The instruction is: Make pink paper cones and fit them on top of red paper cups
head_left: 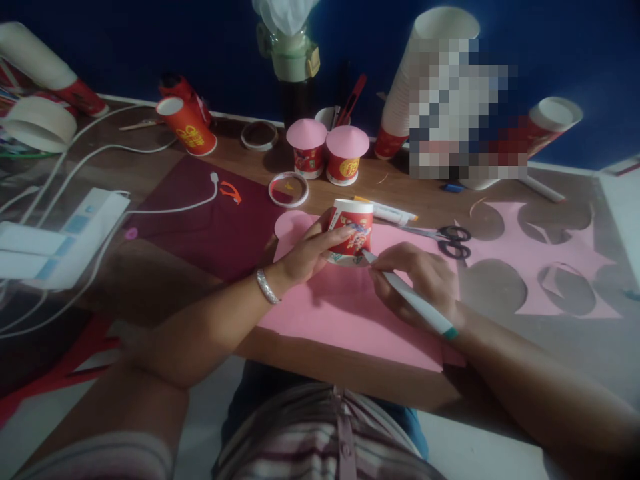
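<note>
My left hand is wrapped round a red and white paper cup, its thumb across the printed front. Green marks show along the cup's white lower band. In my right hand is a white marker pen with a green end, its tip touching or very near the cup's lower edge. Beneath both hands lies pink paper. Just behind the cup are scissors with black handles and another white marker.
Two small cups with pink paper cones stand at the back. Pink paper with round cut-outs lies right. Tape rolls, a dark red sheet, white cables and a power strip lie left. A tall cup stack leans by the wall.
</note>
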`<state>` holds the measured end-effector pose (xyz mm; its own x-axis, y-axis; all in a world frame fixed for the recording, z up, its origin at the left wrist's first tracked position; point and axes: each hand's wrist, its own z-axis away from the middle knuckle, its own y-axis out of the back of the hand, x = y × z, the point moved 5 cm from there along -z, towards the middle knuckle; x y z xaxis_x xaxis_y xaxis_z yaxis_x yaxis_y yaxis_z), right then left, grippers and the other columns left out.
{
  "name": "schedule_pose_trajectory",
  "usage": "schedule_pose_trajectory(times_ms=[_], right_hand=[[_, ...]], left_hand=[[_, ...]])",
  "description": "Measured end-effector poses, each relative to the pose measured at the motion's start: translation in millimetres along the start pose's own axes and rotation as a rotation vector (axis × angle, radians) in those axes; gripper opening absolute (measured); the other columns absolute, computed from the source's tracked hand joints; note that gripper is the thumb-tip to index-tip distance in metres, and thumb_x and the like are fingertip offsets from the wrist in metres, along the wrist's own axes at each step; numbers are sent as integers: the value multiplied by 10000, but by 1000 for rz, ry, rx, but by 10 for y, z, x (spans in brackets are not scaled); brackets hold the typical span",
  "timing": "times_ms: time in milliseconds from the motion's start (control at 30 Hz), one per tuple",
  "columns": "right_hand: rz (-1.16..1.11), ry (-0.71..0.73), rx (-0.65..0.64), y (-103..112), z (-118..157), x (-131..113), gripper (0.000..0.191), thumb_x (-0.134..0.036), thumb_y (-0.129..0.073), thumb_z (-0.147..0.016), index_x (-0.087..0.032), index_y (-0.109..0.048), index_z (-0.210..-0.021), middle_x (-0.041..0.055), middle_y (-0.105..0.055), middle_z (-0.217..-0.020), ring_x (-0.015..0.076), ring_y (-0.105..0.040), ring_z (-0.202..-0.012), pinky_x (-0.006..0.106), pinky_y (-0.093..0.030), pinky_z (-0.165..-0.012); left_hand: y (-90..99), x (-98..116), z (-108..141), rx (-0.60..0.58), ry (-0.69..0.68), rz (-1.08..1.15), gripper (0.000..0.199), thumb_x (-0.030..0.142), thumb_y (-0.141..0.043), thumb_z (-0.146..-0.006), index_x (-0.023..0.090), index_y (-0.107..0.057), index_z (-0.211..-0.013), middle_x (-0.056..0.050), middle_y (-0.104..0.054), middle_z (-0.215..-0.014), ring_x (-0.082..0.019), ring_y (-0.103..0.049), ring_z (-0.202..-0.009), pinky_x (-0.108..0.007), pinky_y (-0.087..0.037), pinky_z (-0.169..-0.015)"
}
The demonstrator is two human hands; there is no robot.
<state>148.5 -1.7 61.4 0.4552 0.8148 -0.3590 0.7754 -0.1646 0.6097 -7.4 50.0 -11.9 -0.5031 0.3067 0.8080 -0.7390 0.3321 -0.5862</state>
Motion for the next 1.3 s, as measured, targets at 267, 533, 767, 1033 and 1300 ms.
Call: schedule_pose_trajectory(times_ms=[267,533,767,1033,1300], right_hand=[[-4,-16,-16,8,10,-15,173,-88,-681,-903,-218,-623,-1002,15,-739,-789,150,-715,-642,251,-576,-579],[-1,-7,-15,10,-12,-18,176,-83,-676,-907,-235,-622,-979,6,-731,-772,148,-712,-633,248,-581,-577],[2,0,-6,15,-9,-14,168,-88,-676,-915,-213,-615,-1009,9,-729,-785,138,-706,-643,241,-575,-585],[14,-1,14,19,-13,-6,157,-78,-685,-895,-207,-642,-974,16,-736,-778,144,-712,-629,238,-576,-580],[27,-8,24,11,-10,-16,147,-80,-673,-900,-202,-629,-972,23,-739,-786,142,-718,-639,234,-574,-587]], left_hand=[[-15,16,-4,5,-5,-9,340,398,-780,-883,177,-642,-1102,-84,-770,-1009,-273,-759,-972,-421,-577,-910],[-1,-9,-8,-16,-3,-9,390,434,-781,-886,178,-636,-1142,-100,-777,-1045,-289,-767,-1003,-429,-586,-926],[7,-6,-3,-2,1,-12,387,422,-777,-892,176,-632,-1153,-104,-776,-1063,-288,-763,-1020,-437,-588,-942],[0,13,-3,25,-16,-8,407,420,-803,-859,186,-640,-1149,-90,-774,-1039,-280,-761,-1009,-423,-576,-943],[20,9,-10,27,-13,3,386,398,-798,-863,188,-643,-1148,-86,-771,-1044,-268,-757,-1009,-417,-565,-952]])
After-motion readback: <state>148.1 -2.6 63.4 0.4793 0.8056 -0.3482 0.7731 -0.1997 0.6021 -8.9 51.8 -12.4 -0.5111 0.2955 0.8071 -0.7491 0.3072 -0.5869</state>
